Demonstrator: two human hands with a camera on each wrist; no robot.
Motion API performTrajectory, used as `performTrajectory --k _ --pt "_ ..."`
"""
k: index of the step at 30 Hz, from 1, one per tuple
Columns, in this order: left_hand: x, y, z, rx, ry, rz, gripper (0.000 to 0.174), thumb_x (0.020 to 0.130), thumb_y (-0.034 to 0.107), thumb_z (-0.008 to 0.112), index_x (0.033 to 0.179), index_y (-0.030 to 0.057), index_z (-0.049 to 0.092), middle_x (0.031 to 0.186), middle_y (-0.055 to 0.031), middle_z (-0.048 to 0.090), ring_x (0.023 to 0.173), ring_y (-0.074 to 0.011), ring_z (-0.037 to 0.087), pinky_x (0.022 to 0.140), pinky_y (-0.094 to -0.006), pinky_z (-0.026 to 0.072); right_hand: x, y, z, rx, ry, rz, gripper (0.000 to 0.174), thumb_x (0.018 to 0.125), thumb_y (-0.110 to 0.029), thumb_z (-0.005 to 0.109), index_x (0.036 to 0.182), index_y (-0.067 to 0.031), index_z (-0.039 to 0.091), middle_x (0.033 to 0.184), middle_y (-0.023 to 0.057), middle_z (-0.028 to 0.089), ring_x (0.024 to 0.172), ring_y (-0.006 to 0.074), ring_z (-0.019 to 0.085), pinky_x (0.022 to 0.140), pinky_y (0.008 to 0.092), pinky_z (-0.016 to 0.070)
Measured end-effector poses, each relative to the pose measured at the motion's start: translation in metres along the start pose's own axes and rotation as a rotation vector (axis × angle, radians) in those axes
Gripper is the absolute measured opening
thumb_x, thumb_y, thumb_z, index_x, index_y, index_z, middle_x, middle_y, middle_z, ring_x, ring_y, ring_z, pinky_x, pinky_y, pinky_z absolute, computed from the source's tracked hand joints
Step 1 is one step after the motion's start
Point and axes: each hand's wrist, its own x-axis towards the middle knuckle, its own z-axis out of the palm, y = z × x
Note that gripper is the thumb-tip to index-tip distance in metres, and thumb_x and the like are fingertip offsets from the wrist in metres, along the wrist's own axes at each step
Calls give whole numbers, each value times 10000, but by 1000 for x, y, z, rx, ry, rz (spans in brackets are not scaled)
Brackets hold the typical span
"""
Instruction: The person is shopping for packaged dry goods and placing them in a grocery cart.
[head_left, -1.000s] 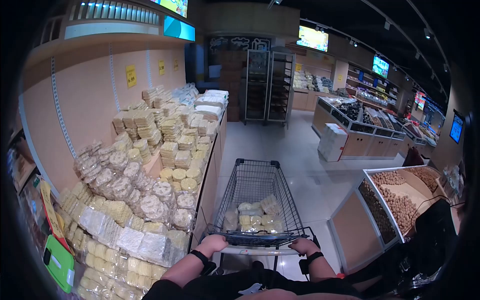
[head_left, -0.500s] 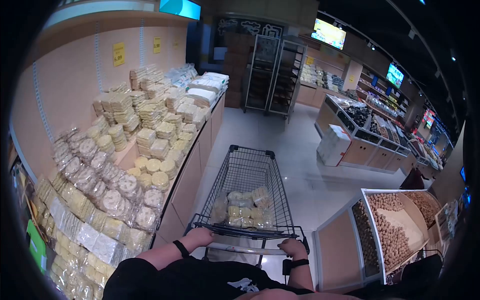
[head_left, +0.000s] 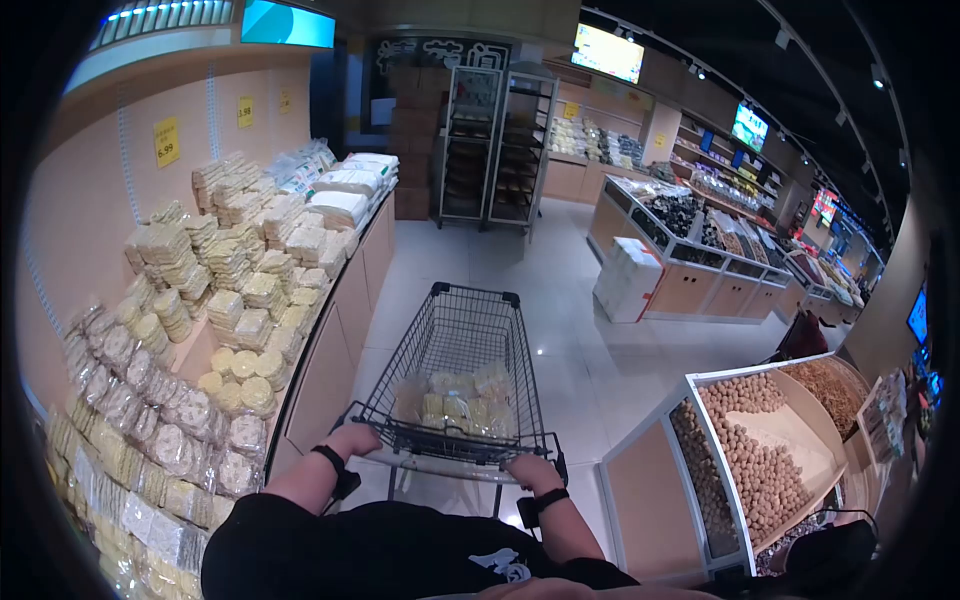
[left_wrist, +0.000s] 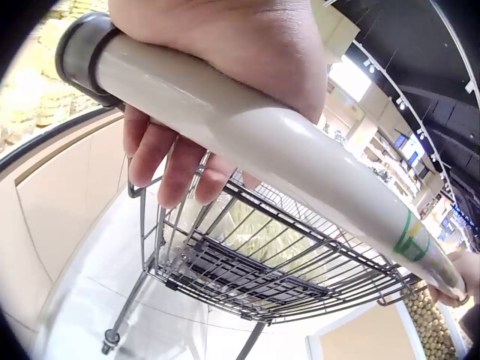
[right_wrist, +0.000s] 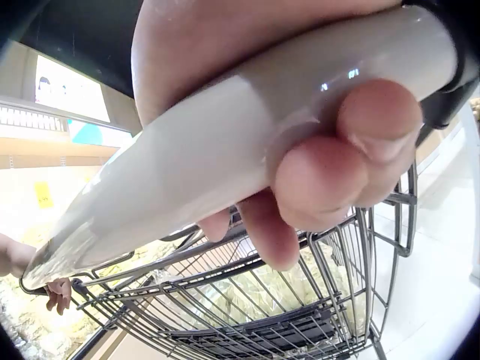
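A wire shopping cart (head_left: pixel 480 292) stands directly before me, with several clear-wrapped packs of pale yellow noodle-like food (head_left: pixel 455 408) in its basket. My left hand (head_left: pixel 355 438) holds the left end of the cart's pale handle (left_wrist: pixel 247 131). In the left wrist view its palm lies over the bar and its fingers (left_wrist: pixel 180 169) bend down on the far side. Toward the other end, my right hand (head_left: pixel 533 470) grips the same handle. Its fingertips (right_wrist: pixel 322 180) curl round under the bar in the right wrist view.
Stacked packaged noodles (head_left: pixel 240 290) fill a long shelf on the left, below yellow price signs (head_left: pixel 166 141). At right stands a bin of walnut-like nuts (head_left: pixel 760 470). Metal racks (head_left: pixel 490 150) stand ahead, and a white box (head_left: pixel 628 280) sits by a counter. Tiled floor (head_left: pixel 570 350) lies between.
The view has shifted forward and turned: the nut bin is closer and the shelf stacks sit farther left. Both hands stay on the cart handle, and the packs remain in the basket.
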Motion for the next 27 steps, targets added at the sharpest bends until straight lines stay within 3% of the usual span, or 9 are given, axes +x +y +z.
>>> performTrajectory --k 5,13,15,17,19,20,23,26,27 --pt "101 -40 1 314 60 229 340 805 322 491 955 90 689 1057 -144 643 1005 -317 598 859 -414 469 59 16 -21 139 48 107 391 779 -357 509 755 6 651 713 156 645 612 259 633 576 394 473" --pt "199 -20 -62 370 163 156 209 802 194 537 944 168 689 1006 -83 662 959 -285 625 807 -397 508 132 23 -94 66 63 226 339 759 -342 526 834 -50 682 773 104 678 645 222 655 631 367 491" --pt "213 -17 -86 480 70 348 232 797 203 544 978 193 689 1007 -84 662 973 -288 622 810 -405 503 166 38 -100 131 70 209 340 765 -340 514 825 -50 683 780 106 680 657 224 658 638 368 493" --pt "254 -26 -87 238 5 209 262 763 224 598 1001 171 693 1014 -88 665 979 -267 625 810 -399 495 167 27 -118 87 58 229 343 770 -334 505 829 -50 687 780 111 681 680 225 662 643 369 495" --pt "286 -24 -108 -151 17 -203 299 717 266 651 979 132 705 1015 -88 670 969 -229 626 801 -383 488 193 24 -145 86 38 257 357 778 -334 498 826 -33 684 772 121 677 683 232 662 646 373 498" --pt "291 -15 -125 -192 -30 -247 325 693 301 674 946 101 713 1010 -83 672 950 -200 621 784 -378 482 215 35 -145 32 82 164 363 788 -322 489 841 -14 673 771 129 673 667 230 657 626 371 500" --pt "318 3 -169 -184 -250 -225 330 699 313 660 953 109 711 1010 -82 673 953 -204 621 783 -382 479 242 34 -177 152 68 208 408 816 -363 483 863 9 644 812 152 657 650 239 641 581 362 495" --pt "349 14 -194 -139 -128 -198 324 715 306 621 960 114 709 1045 -105 667 977 -240 622 806 -384 477 297 62 -196 180 54 191 444 826 -408 500 868 12 637 799 146 647 620 231 626 572 359 488" --pt "372 10 -195 -147 -134 -168 348 731 283 601 1004 85 688 1097 -138 645 1015 -260 617 844 -386 479 306 62 -207 183 40 195 341 859 -327 464 901 -50 659 654 102 599 522 185 575 483 329 467"
